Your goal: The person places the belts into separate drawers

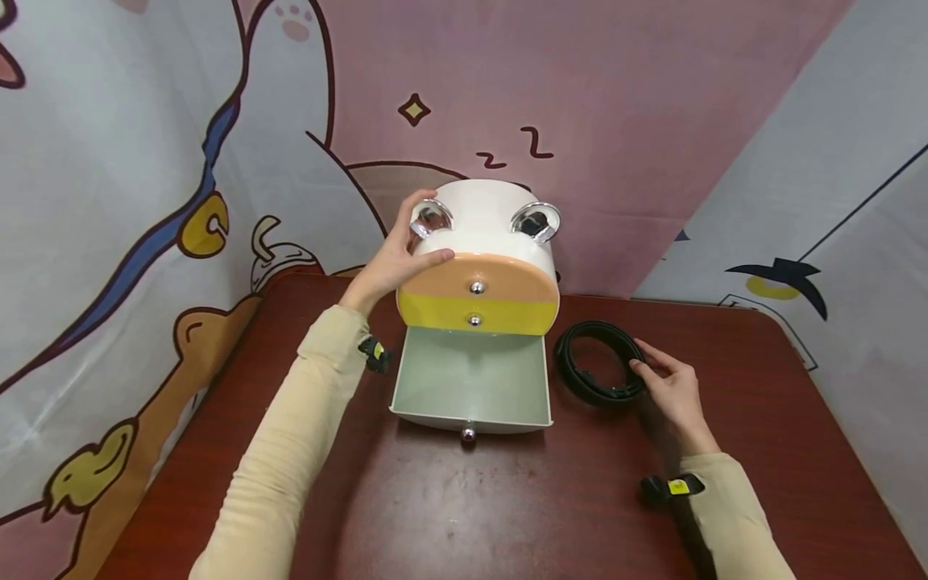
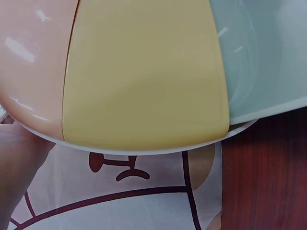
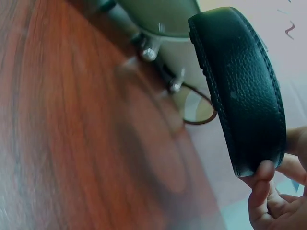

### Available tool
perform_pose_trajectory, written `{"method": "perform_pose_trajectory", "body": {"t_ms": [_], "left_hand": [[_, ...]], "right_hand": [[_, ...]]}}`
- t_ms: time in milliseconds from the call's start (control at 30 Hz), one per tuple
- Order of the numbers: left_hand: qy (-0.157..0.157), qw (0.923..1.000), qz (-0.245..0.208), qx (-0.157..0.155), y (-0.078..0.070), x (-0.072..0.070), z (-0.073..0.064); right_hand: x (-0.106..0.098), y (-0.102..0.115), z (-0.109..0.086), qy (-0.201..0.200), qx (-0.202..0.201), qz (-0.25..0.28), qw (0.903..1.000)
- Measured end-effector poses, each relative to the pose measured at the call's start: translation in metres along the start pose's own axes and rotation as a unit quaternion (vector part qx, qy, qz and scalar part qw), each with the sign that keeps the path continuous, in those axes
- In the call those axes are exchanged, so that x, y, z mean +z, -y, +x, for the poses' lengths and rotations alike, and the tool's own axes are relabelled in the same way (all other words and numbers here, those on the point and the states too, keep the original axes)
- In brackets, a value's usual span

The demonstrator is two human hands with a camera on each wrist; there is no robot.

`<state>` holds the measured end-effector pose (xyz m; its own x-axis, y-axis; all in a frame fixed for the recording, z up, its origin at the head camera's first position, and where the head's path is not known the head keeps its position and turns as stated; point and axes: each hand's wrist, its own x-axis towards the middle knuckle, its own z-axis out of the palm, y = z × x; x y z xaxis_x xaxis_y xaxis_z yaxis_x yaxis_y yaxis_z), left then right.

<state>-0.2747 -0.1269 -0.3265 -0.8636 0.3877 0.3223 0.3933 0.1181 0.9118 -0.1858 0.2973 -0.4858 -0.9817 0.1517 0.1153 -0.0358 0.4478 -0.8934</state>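
Observation:
A small white drawer cabinet (image 1: pixel 487 211) with two silver-rimmed, eye-like rounds on top stands on the table. Its orange drawer (image 1: pixel 449 278) and yellow drawer (image 1: pixel 435 312) are closed, while the pale green bottom drawer (image 1: pixel 471 374) is pulled out with nothing in it. My left hand (image 1: pixel 395 254) grips the cabinet's upper left, thumb along the front edge and fingers by the left round. To the right of the green drawer, a coiled black leather belt (image 3: pixel 240 86) is pinched at its edge by my right hand (image 1: pixel 670 391). In the right wrist view the belt is off the tabletop.
The dark red wooden table (image 1: pixel 449 515) extends in front of the cabinet and to both sides. Behind it hangs a printed cartoon cloth (image 1: pixel 616 97), close to the cabinet's back. Each silver knob, such as the green drawer's knob (image 1: pixel 468 433), sticks out forward.

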Motion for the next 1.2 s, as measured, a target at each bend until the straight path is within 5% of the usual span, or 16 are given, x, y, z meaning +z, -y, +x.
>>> {"method": "perform_pose_trajectory", "body": {"t_ms": [433,867,1200], "left_hand": [[0.002,1.0000,-0.006,0.001,0.001,0.001,0.000],[0.000,1.0000,-0.004,-0.003,-0.001,0.001,0.000],[0.002,0.9999,-0.015,0.003,-0.001,0.001,0.000]], "right_hand": [[0.004,0.067,-0.026,0.009,-0.042,0.000,0.9991],[0.028,0.083,-0.034,0.003,-0.095,-0.021,0.9952],[0.043,0.080,-0.029,-0.018,-0.059,0.014,0.9980]]}}
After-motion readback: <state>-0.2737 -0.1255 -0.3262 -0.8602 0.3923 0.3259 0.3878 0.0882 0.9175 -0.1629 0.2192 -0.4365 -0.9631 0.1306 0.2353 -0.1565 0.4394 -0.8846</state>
